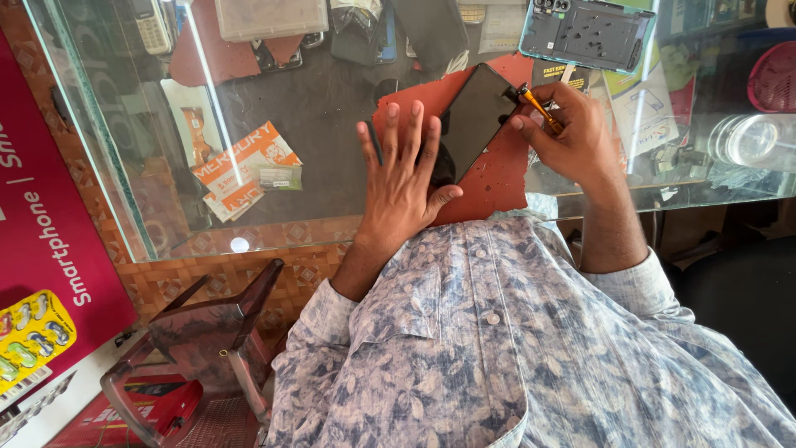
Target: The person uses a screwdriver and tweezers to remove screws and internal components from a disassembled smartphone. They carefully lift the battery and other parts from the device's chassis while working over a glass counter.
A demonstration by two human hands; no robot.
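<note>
Our right hand (572, 137) pinches one slim orange-handled metal screwdriver (537, 106), its tip meeting the upper corner of one glossy black rectangular phone (477, 116) at ten o'clock from the grip. Our left hand (404, 178), fingers spread flat and gripping nothing, presses that phone's lower end onto one matte red rubber mat (497, 178) on the glass counter (315, 108).

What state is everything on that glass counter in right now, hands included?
Black smartphone: flat on the mat, screen dark.
Red mat: spread flat on the glass counter.
Left hand: open, fingers spread, pressing the phone's lower end.
Right hand: closed around the screwdriver.
Orange-handled screwdriver: tip at the phone's edge.
Teal phone back cover: detached, inner side up.
</note>
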